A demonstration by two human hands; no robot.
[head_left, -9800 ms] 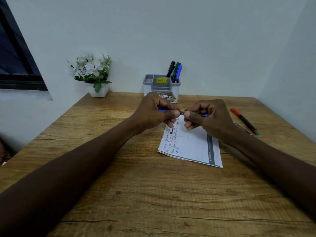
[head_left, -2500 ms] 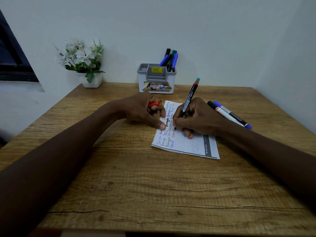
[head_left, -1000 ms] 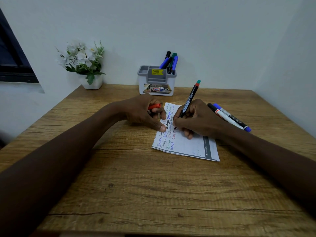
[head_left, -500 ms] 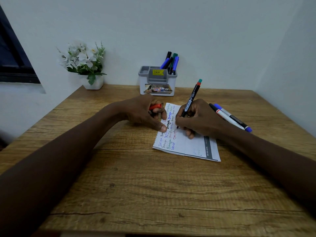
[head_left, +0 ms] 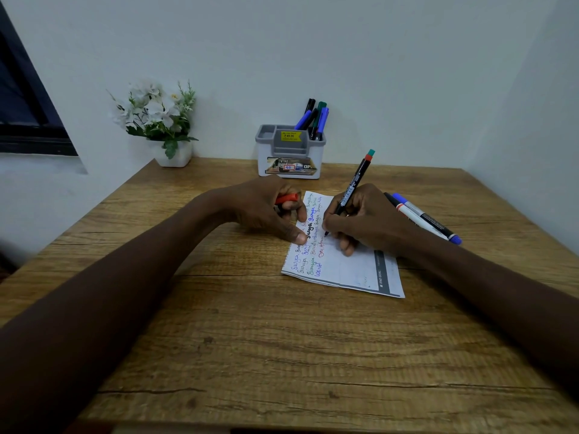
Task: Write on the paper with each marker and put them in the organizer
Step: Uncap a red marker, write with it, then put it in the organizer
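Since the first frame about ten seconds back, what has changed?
The blue marker went into the organizer. The right hand took the red marker and writes on the paper; the left hand holds its cap. Two markers now lie at right.

Paper [head_left: 341,264] lies mid worktop [head_left: 282,339], a bit right of centre. Left hand [head_left: 266,211] rests on paper's left edge w/ a cap [head_left: 286,198] in it; right hand [head_left: 366,220] sits on paper's upper right, holding a marker [head_left: 352,187] tilted, tip on the sheet. Two markers [head_left: 423,219] lie side by side just right of that hand. Organizer [head_left: 289,158] stands at back by the wall, pens [head_left: 315,119] in its right compartment. Plant pot [head_left: 175,153] at back left, well apart from organizer.
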